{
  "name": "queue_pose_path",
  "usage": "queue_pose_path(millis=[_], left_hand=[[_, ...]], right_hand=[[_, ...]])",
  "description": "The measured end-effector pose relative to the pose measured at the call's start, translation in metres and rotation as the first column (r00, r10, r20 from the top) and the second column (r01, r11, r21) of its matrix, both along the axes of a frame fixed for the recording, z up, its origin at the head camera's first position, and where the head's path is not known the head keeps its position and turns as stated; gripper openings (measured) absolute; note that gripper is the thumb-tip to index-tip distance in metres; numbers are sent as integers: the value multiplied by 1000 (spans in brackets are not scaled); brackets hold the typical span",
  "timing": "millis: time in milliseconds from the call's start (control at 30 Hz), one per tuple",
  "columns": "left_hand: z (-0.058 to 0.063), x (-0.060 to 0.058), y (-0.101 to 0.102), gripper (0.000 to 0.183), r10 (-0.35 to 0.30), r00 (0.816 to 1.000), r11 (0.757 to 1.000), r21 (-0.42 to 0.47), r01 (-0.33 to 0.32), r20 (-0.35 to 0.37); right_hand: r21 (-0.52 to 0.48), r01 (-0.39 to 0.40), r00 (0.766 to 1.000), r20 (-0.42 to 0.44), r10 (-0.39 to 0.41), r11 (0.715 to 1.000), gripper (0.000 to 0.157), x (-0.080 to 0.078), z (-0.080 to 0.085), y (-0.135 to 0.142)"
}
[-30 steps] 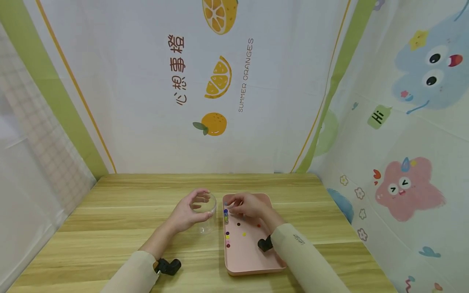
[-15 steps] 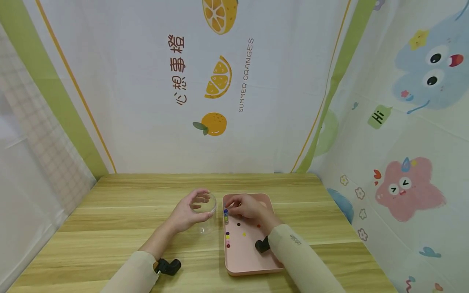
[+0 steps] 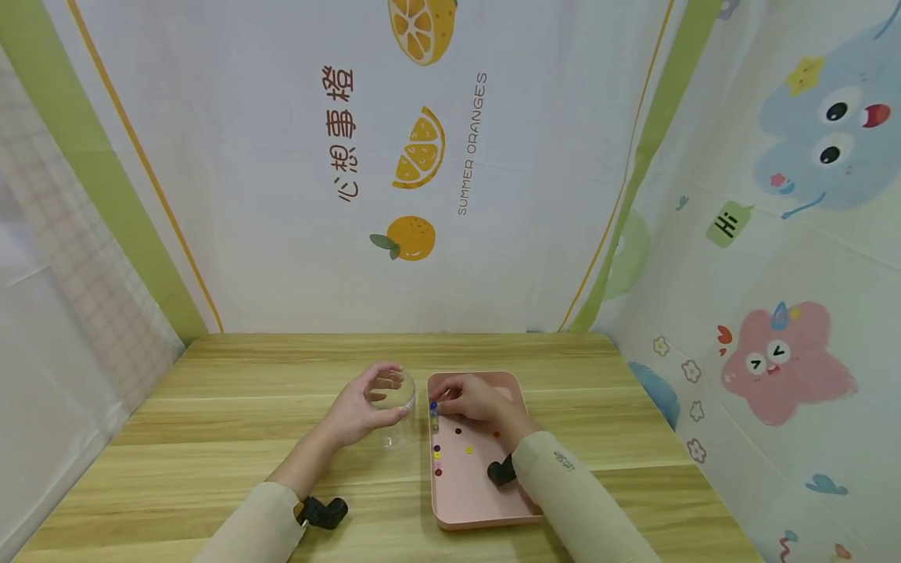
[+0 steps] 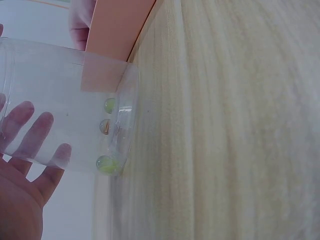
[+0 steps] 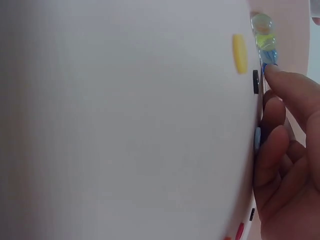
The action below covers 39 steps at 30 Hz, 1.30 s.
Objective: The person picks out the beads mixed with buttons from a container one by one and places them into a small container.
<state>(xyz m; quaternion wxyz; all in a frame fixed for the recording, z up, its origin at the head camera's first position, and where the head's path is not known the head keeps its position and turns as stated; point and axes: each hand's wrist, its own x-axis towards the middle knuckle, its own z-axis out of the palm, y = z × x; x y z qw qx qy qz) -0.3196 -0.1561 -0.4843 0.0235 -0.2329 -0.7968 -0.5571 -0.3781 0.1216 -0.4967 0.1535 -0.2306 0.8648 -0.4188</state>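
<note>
My left hand (image 3: 359, 407) grips a clear plastic jar (image 3: 394, 428) near its rim, fingers round one side and thumb at the other. The jar stands upright on the wooden table, beside the tray. Through its wall, the left wrist view shows a few glass marbles (image 4: 106, 165) at the bottom. My right hand (image 3: 477, 400) reaches into the pink tray (image 3: 486, 500), thumb and forefinger pinching at the far end of a row of marbles (image 5: 265, 41) along the tray's left wall. A dark blue marble (image 3: 433, 407) shows at the thumb tip; the fingers partly cover it.
Flat button-like discs in yellow (image 3: 469, 450), black (image 3: 458, 431) and red (image 3: 497, 434) lie scattered on the tray floor. Several more discs (image 3: 437, 455) line the tray's left side, nearer the body. A printed curtain (image 3: 281, 258) hangs behind the table.
My right hand has moved slightly left, its fingertips closing over the far end of the marble row, where a pale marble showed before. The left hand and jar have stayed put.
</note>
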Motion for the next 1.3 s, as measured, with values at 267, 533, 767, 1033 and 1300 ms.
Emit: queue_pose_path(millis=[267,533,767,1033,1300], left_hand=[[0,0,-1,65,-20,1000,1000,2,21,-23],[-1,0,-1,66,-20,1000,1000,-3,20,-15],[0,1,-2,67,-20,1000,1000,-1,20,-8],[0,0,-1,67,-17,1000,1000,-3,17,-11],[1,1,0,70,-9,1000,1000,-10,9,-2]], right_hand=[[-19,5,1000,4,-5,1000,15,-2,-4,-1],[-44,3,1000,12,-3,999,14,-2,-4,-2],[-48,2,1000,19,-1,999,15,-4,-5,-1],[-67,7,999,39,-5,998,14,-1,0,2],[-78,27,996,90,-20,997,15,4,11,8]])
